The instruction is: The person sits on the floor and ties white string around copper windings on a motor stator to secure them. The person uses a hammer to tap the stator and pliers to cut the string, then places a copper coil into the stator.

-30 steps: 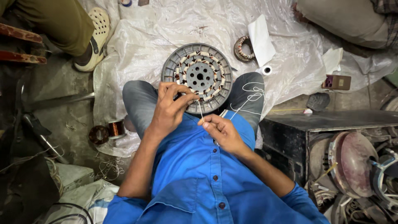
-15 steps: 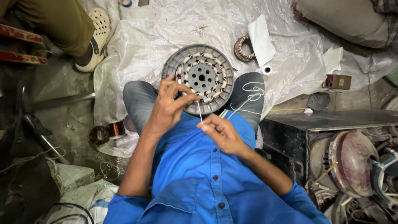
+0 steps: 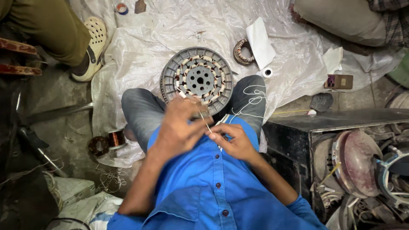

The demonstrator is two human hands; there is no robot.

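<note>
Centrally, both hands' fingers pinching white thread (image 3: 204, 121), round stator (image 3: 197, 79) behind, copper spool (image 3: 115, 138) aside.

left hand (image 3: 181, 127) | dropped from stator (image 3: 197, 80) toward right hand (image 3: 233, 140)

At my two o'clock a small brown box (image 3: 338, 81) lies flat on the plastic sheet, with a purple patch on its left end. I see no signs or screens
</note>
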